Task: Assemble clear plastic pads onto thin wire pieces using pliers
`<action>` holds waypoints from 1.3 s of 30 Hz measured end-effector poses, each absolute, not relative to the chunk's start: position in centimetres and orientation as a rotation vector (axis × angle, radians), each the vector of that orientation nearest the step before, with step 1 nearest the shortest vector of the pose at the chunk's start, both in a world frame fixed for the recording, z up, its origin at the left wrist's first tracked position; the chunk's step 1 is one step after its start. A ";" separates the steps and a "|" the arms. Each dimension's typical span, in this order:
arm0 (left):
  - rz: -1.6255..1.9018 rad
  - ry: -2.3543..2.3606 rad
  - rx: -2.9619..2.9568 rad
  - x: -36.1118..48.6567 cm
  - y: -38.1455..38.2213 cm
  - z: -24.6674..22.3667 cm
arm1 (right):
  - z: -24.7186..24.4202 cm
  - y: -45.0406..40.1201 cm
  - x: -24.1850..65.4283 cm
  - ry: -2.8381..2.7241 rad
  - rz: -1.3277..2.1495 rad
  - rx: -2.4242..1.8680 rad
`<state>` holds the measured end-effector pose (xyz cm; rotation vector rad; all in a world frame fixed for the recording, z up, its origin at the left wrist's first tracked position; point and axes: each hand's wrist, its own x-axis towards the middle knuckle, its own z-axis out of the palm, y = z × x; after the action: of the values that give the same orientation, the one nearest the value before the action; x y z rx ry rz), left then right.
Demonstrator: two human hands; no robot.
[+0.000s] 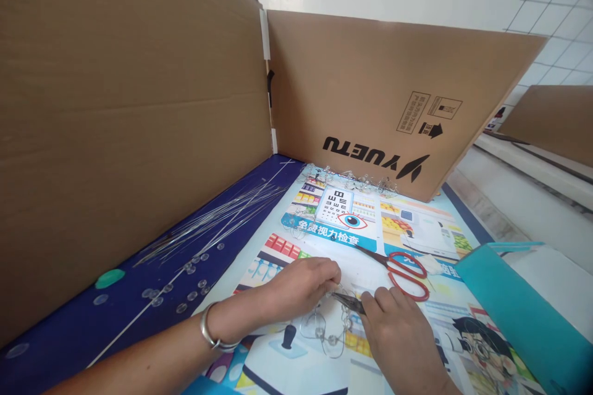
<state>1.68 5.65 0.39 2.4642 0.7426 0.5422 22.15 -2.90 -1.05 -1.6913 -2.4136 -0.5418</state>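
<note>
My left hand (299, 289) pinches the thin wire top of a clear rimless eyeglass lens piece (319, 334) lying on the printed paper mat (370, 228). My right hand (398, 336) grips a pair of small black-tipped pliers (351, 303), whose jaws meet the wire close to my left fingertips. The pliers' handles are hidden in my right palm. Red-handled scissors (401, 274) lie open just beyond my right hand. A silver bangle (214, 328) circles my left wrist.
A tangle of wire eyeglass frames (352, 178) lies along the base of a cardboard wall (384, 92). Another cardboard wall (130, 105) stands left, beside a dark blue mat (231, 210) holding long thin wires (210, 222) and clear pads (185, 287). A teal folder (519, 315) stands right.
</note>
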 end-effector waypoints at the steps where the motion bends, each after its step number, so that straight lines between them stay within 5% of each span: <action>1: 0.541 0.742 2.465 1.7 5.7 0.4 | -1.0 -2.9 22.1 -2.411 -0.551 -1.697; 16: 0.562 0.745 2.469 1.6 5.9 0.1 | -0.3 -2.6 22.5 -2.399 -0.495 -1.583; 28: 0.553 0.615 2.494 1.4 6.0 0.3 | 0.9 -1.8 23.8 -2.378 0.091 -1.759; 39: 0.593 0.451 2.484 1.3 6.1 0.0 | 0.4 -1.6 24.0 -2.416 0.072 -1.760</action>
<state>1.31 6.05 0.00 2.4837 0.4508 0.5928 24.02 -1.61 0.43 -1.7602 -2.4161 0.0716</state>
